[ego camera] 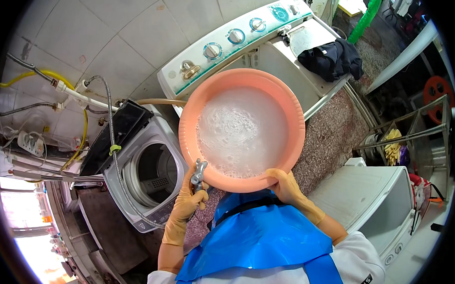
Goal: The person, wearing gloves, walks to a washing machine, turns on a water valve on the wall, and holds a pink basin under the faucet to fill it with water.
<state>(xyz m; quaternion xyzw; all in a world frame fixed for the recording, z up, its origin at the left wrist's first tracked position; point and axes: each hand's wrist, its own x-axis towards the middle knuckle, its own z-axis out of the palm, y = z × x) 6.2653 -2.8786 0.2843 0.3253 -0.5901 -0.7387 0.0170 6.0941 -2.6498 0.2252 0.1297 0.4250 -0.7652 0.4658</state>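
Note:
A round salmon-pink plastic basin is before me, with cloudy, foamy water inside. My right hand, in a thin yellowish glove, grips the basin's near right rim, thumb on top. In a matching glove, my left hand holds a metal tap fitting at the basin's near left rim. A braided metal hose runs from the wall pipes down towards that hand; where it joins the fitting is hidden. What supports the basin underneath cannot be seen.
Behind the basin stands a twin-tub washing machine with dark cloth on its right side. To the left is a top-loading washer, lid raised. A white appliance and metal rack stand right. A power strip is at far left.

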